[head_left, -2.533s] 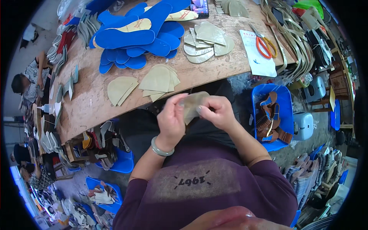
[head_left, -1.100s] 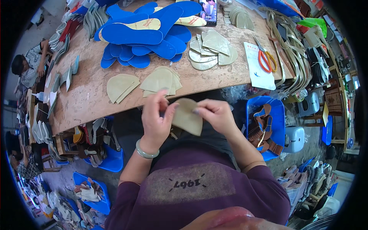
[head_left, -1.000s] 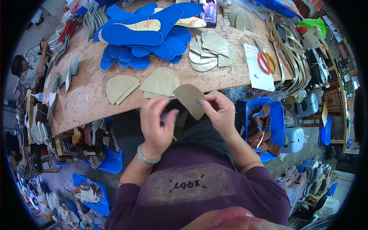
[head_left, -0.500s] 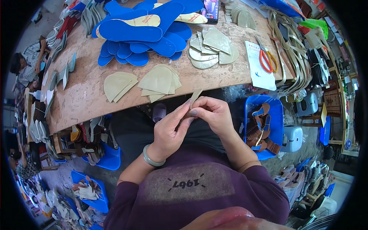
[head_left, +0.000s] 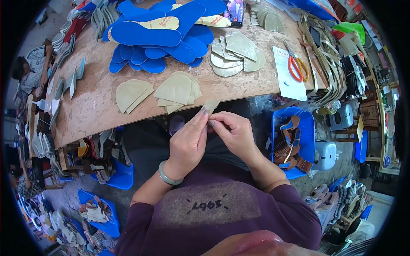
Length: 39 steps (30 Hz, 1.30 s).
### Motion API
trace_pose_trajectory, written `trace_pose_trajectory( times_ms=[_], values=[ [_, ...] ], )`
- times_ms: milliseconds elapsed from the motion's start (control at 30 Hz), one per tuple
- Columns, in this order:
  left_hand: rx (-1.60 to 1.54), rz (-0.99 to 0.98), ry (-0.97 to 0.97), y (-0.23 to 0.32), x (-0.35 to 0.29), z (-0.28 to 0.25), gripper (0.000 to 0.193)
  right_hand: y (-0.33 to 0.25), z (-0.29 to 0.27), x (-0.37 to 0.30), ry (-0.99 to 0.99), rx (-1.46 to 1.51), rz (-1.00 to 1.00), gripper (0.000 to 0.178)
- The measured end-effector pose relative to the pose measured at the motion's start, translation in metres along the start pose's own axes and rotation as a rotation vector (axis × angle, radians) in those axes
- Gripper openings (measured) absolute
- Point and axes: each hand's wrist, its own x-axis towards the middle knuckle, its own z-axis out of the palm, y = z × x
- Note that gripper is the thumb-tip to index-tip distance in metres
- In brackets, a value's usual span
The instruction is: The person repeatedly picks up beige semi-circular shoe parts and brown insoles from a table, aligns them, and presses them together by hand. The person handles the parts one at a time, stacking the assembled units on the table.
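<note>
Just off the table's near edge, my left hand (head_left: pixel 188 138) pinches a small beige shoe-upper piece (head_left: pixel 211 105) between its fingers. My right hand (head_left: pixel 232 130) meets it from the right, thumb and fingers closed on the lower side of the same piece, most of which the fingers hide. Beige rounded pieces lie on the table close ahead: a small stack (head_left: pixel 133 96) at the left and a fanned stack (head_left: pixel 177 91) beside it. Farther off is a looser pile of shiny beige pieces (head_left: pixel 237 52).
Blue insoles (head_left: pixel 147 34) are heaped on the wooden table (head_left: pixel 94 113). Orange-handled scissors (head_left: pixel 297 68) rest on a paper sheet at the right, near hanging beige strips (head_left: pixel 329 64). A blue bin (head_left: pixel 294 170) with brown shoe parts stands right of my legs. A person (head_left: pixel 34 70) sits at the far left.
The beige piece has turned to show more of its flat face. My left fingers have moved up along it, and my right hand has shifted slightly down and left.
</note>
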Motion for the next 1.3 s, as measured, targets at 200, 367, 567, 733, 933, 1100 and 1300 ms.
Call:
trace_pose_trajectory(
  times_ms=[200,367,567,733,933,1100,1300],
  values=[
    [-0.022,0.001,-0.015,0.0,-0.002,0.0,0.037,0.002,0.0,0.0,0.052,-0.033,-0.024,0.009],
    [-0.261,-0.207,-0.056,0.005,-0.005,0.0,0.03,0.004,-0.001,0.0,0.048,0.014,0.009,0.007],
    [-0.69,-0.571,-0.032,0.005,-0.009,-0.003,0.017,0.001,0.004,-0.002,0.049,-0.096,-0.184,0.006],
    [-1.156,-0.767,0.17,0.001,-0.007,0.006,0.02,0.009,0.006,-0.005,0.002,0.409,0.07,0.005],
    [-1.009,-0.46,0.051,0.003,-0.007,0.018,0.033,0.015,0.009,-0.003,0.025,0.36,-0.072,0.005],
    [-0.824,-0.424,-0.009,0.005,-0.006,0.018,0.038,0.011,0.008,0.0,-0.023,0.085,-0.243,0.005],
    [-1.063,-0.717,0.078,-0.007,-0.015,0.018,0.037,0.034,0.007,-0.004,-0.158,0.632,0.052,0.008]
  ],
)
